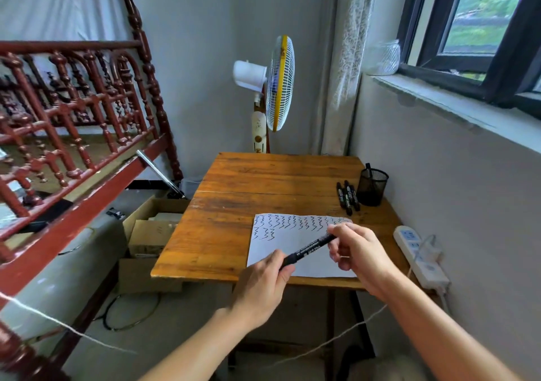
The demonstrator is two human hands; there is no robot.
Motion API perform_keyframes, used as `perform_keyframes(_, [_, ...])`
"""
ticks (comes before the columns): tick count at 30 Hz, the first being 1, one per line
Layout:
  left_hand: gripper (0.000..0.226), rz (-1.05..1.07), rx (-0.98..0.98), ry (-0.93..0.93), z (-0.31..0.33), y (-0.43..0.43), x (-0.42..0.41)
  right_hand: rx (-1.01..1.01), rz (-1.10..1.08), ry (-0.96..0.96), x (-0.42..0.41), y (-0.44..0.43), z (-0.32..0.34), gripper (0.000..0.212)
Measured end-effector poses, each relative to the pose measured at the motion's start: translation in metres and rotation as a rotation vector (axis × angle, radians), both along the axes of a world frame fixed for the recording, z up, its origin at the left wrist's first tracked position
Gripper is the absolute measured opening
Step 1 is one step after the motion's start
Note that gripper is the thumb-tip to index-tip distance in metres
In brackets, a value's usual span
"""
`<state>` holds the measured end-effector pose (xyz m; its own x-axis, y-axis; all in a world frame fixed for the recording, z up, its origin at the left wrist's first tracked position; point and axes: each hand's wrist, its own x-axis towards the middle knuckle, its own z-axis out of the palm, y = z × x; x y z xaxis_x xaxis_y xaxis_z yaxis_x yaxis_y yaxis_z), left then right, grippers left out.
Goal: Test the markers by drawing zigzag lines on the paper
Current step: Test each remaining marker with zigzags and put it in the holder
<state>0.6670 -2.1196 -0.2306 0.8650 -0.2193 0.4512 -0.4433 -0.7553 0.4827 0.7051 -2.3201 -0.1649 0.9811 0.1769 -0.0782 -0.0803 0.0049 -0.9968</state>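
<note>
Black marker (307,248) held level above the paper (295,252), gripped at both ends; left hand (263,281) closed around the near end, fingers pressed on the barrel; right hand (355,252) pinching the far end between thumb and fingertips; whether a cap is on or off cannot be told. Paper lies flat on the wooden table (234,222), near its front edge; one full row of black zigzag lines across the top, a second row begun at the left with three marks; remainder blank. Black mesh pen cup (372,187) stands at the table's far right, upright; one dark pen or marker shows above its rim, further contents not discernible through the mesh. Loose markers (347,197), several, lie bunched on the table just beside the cup, on its left. Open cardboard box (152,225) on the floor left of the table; contents unclear. White power strip (420,256) lies at the table's right edge.
</note>
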Motion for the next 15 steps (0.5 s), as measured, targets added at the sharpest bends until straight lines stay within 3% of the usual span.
perform_keyframes(3, [0.032, -0.058, 0.022, -0.037, 0.004, 0.001, -0.016, -0.019, 0.008, 0.056, -0.016, 0.015, -0.005, 0.030])
perform_keyframes(7, [0.044, -0.113, -0.139, 0.073, 0.015, 0.002, -0.028, 0.008, 0.048, 0.069, -0.025, 0.024, -0.002, 0.021])
perform_keyframes(11, [0.040, -0.172, -0.426, 0.330, 0.032, -0.003, -0.037, 0.058, 0.064, 0.068, -0.027, 0.028, -0.002, 0.014])
perform_keyframes(15, [0.049, -0.299, -0.695, 0.597, 0.044, -0.011, -0.038, 0.176, 0.049, 0.090, -0.021, 0.026, -0.005, 0.028])
